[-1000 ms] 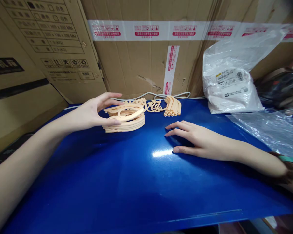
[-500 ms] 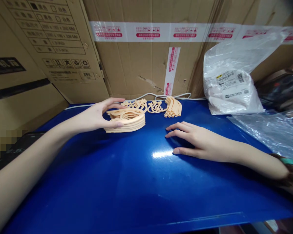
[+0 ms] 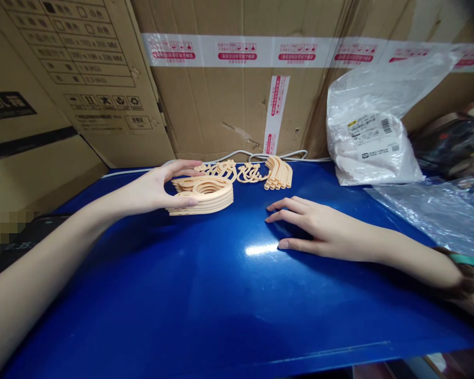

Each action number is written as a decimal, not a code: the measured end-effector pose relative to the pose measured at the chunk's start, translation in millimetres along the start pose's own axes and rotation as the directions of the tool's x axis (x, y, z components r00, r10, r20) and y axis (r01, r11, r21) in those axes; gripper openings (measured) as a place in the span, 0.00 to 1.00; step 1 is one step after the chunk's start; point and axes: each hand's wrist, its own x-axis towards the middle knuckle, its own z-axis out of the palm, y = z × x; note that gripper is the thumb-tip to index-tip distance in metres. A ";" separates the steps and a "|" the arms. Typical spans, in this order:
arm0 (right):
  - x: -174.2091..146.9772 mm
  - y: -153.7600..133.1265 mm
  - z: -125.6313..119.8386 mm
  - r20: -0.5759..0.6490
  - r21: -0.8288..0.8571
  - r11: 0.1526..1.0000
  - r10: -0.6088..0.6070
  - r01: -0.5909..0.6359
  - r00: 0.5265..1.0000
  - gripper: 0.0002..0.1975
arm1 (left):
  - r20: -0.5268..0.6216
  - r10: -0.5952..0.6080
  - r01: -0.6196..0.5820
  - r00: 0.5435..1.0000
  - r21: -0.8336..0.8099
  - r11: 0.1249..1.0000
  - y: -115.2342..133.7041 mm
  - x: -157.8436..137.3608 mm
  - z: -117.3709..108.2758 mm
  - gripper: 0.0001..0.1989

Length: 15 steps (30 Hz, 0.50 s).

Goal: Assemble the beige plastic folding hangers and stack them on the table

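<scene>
My left hand (image 3: 152,188) is closed around the left end of a stack of beige curved plastic pieces (image 3: 215,197), which look like hanger parts. Its thumb lies along the near side and its fingers reach over the far side, so part of the stack is hidden. Just behind are more beige pieces (image 3: 225,169), small beige hooks (image 3: 249,172) and a bundle of bent beige bars (image 3: 278,173). Palm down over the blue table (image 3: 174,295), my right hand (image 3: 310,226) has its fingers apart and holds nothing.
A large cardboard box (image 3: 209,105) stands along the back, and another printed box (image 3: 98,89) is at the left. A white cable (image 3: 237,153) runs along the back edge. On the right are a filled white plastic bag (image 3: 373,142) and clear plastic film (image 3: 430,210).
</scene>
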 end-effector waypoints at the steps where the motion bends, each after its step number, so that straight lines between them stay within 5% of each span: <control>1: 0.0 0.1 0.1 -0.003 0.004 1.000 -0.002 0.002 1.000 0.23 | -0.006 0.003 -0.003 1.000 0.015 1.000 0.2 0.0 -0.1 0.39; 15: -0.1 -0.1 0.4 -0.009 -0.001 1.000 -0.004 0.004 1.000 0.23 | 0.016 -0.001 0.001 1.000 0.048 0.999 0.8 1.1 -0.4 0.39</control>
